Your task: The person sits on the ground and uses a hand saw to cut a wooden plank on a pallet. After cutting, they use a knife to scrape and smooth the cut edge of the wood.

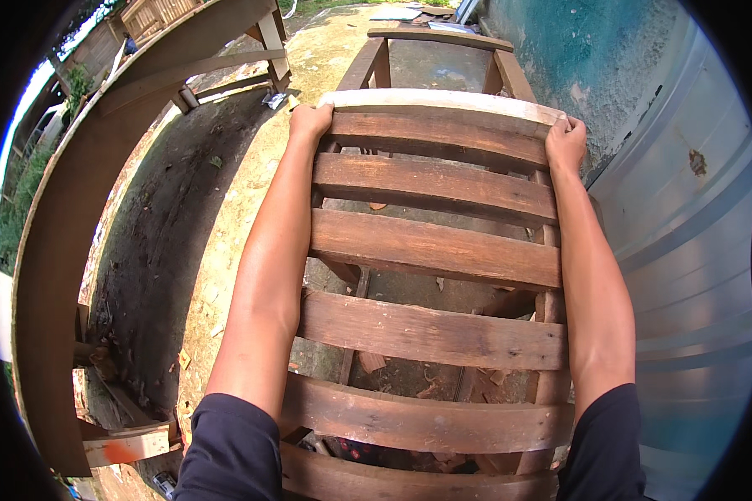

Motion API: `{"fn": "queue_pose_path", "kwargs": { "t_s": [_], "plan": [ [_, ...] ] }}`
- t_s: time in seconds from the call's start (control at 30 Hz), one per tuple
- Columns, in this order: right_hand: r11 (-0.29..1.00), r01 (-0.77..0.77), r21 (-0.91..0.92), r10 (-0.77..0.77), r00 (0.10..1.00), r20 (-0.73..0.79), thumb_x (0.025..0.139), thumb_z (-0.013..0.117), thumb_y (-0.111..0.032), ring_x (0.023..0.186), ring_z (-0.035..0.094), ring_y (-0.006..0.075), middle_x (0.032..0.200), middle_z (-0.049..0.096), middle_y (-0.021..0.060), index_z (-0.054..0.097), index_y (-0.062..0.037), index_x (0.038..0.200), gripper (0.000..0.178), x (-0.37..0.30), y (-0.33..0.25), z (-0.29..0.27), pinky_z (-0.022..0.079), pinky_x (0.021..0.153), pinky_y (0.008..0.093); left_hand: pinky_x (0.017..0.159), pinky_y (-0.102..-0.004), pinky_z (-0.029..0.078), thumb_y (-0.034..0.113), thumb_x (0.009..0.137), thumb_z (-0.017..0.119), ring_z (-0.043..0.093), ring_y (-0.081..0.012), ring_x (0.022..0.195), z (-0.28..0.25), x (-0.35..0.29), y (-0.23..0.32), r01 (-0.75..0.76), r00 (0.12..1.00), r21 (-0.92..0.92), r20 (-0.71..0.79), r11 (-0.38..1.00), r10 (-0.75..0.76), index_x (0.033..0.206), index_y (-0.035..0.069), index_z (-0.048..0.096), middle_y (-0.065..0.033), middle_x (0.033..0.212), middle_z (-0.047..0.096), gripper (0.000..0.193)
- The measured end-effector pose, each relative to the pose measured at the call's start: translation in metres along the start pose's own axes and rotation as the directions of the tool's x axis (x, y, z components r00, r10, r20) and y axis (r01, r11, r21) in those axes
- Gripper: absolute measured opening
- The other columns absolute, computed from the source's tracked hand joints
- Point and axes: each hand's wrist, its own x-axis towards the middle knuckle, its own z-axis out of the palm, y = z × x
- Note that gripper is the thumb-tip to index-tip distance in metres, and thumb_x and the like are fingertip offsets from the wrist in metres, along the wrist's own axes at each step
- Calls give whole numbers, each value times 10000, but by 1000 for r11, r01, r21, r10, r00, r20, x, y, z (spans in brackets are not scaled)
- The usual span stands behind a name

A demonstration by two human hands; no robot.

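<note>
A pale wooden board point(443, 102) lies across the far end of a brown slatted wooden frame point(434, 246), parallel to its slats. At the board's left end, my left hand point(311, 121) is closed with its fingers around the end. My right hand point(566, 144) pinches the right end, fingers bent over it. Both arms are stretched forward over the slats. The board rests against or just above the farthest brown slat point(443, 138); whether it touches cannot be told. The undersides of both hands are hidden.
Left stands a long brown wooden frame point(46, 275) with a curved look. Beyond the slats is another wooden frame end point(443, 35). A corrugated metal sheet point(685, 250) and a blue-green wall point(576, 58) border the right. Wood scraps point(372, 361) lie on the ground below.
</note>
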Motion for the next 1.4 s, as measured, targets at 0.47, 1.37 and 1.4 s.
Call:
{"fn": "queue_pose_path", "kwargs": {
  "t_s": [0.47,1.37,1.4],
  "plan": [
    [908,-370,-195,391,917,78,957,573,-332,1135,664,453,1166,694,308,731,76,1077,454,14,-7,-14,510,1006,498,837,-370,520,348,760,766,706,-266,940,-10,-3,5,126,988,-299,118,946,-95,1088,-136,706,-221,1079,728,588],
    [845,-389,-367,492,834,250,962,303,-758,1362,512,441,1394,552,353,604,165,1283,1023,29,37,-8,375,1151,467,758,-515,557,263,985,439,681,-363,864,-5,4,2,396,912,-784,277,478,-302,1132,-104,596,-289,1019,670,425],
    [835,-403,-373,497,845,198,961,311,-757,1351,522,444,1377,566,352,614,157,1277,1014,36,46,-14,377,1148,466,770,-509,558,280,987,450,683,-357,879,2,-2,14,408,911,-746,291,527,-293,1161,-106,581,-286,1029,671,443]
  ]
}}
